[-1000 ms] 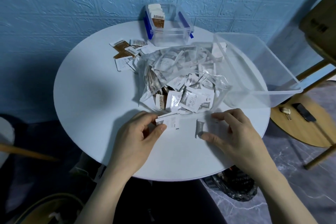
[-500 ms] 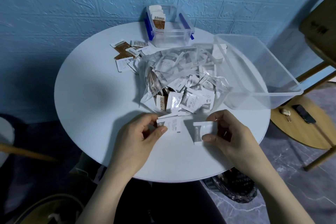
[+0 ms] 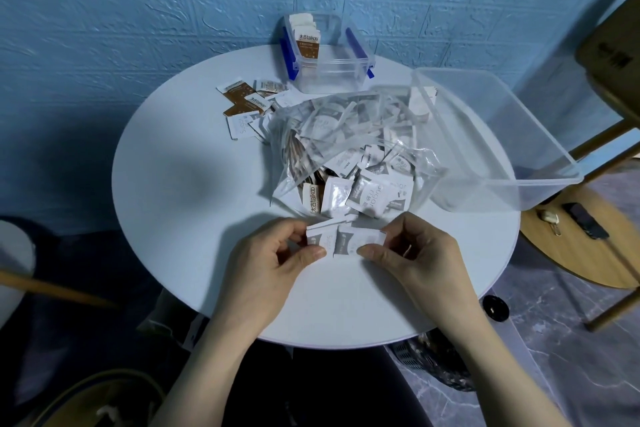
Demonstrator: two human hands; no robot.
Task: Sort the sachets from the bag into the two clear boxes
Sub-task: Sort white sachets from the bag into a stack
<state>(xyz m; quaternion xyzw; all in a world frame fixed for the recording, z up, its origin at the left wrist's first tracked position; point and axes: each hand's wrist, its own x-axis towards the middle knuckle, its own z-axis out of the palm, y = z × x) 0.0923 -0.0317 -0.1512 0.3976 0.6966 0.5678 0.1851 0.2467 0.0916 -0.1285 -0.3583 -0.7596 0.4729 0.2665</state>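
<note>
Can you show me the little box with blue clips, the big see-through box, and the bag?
little box [image 3: 329,74]: head view, front clear wall.
big box [image 3: 540,180]: head view, near rim.
bag [image 3: 349,121]: head view, crinkled clear top.

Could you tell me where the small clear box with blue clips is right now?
In the head view, the small clear box sits at the table's far edge by the blue wall, behind the sachet bag.

brown sachet in small box: "taikoo" | bag sachet: "taikoo"

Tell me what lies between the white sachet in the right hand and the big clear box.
The right hand pinches a white sachet. Toward the big clear box lies only the bag's right corner; a path over it looks open.
</note>
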